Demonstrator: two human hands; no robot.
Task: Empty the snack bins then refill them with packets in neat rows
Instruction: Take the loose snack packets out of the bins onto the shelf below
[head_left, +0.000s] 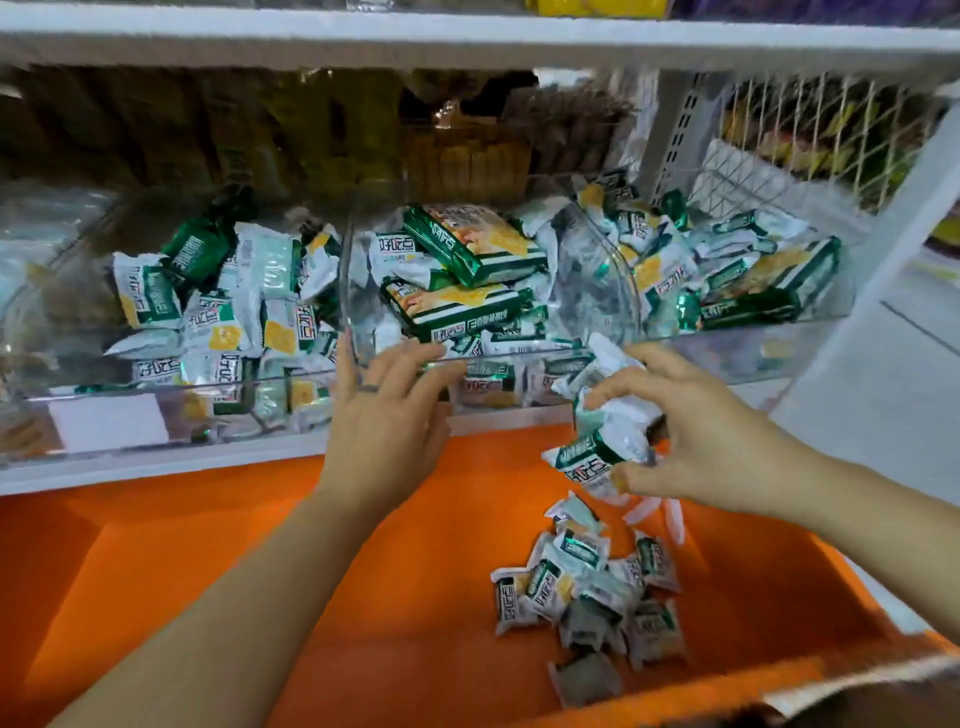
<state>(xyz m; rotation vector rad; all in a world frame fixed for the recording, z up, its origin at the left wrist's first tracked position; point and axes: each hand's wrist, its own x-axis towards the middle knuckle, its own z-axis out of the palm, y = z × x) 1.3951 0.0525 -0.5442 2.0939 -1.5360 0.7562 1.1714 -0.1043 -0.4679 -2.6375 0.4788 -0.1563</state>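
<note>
The right hand (696, 431) is curled round a clutch of green-and-white packets (602, 436), thumb below and fingers above, holding them over the orange crate (260, 571) just near of the shelf (156, 467). The left hand (384, 415) is spread, its straight fingertips resting on the front rim of the middle bin (498, 356); it grips nothing. A loose pile (592, 587) lies on the crate floor at the right. The middle bin, left bin (156, 387) and right bin (779, 322) all hold plenty, so emptying looks barely begun.

The pinch covers several slick wrappers at once, so 1 could slide out early, though it would probably land in the crate. The bigger risk is the rim: a pull from the left hand might tip the bin and send the 2 larger packs on top sliding out.
</note>
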